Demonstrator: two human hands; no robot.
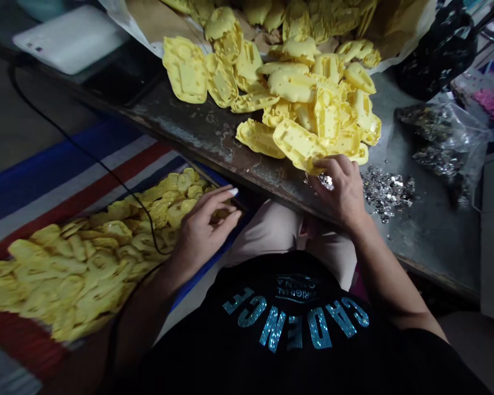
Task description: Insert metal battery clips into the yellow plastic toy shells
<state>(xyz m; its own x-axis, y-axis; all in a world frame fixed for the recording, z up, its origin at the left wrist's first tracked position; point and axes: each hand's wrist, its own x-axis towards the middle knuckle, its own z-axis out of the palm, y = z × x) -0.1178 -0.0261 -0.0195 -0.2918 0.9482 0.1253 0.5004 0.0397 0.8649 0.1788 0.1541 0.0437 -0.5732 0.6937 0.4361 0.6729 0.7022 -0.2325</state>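
Observation:
My right hand (341, 189) is at the front edge of the pile on the table, its fingertips closed on the near end of a yellow plastic shell (297, 145). Under and beside that hand lie small shiny metal pieces (389, 189). More yellow shells (292, 85) are heaped behind it. My left hand (208, 222) hovers over the right end of a large heap of yellow pieces (78, 263) below the table, fingers apart, with nothing visible in it. Something white covers one of its fingertips.
The dark table (214, 134) has a worn front edge. A white device (69, 38) lies at the back left, with a black cable (82, 149) hanging down. Clear bags of metal pieces (444, 142) and a black bag (438, 49) are at the right.

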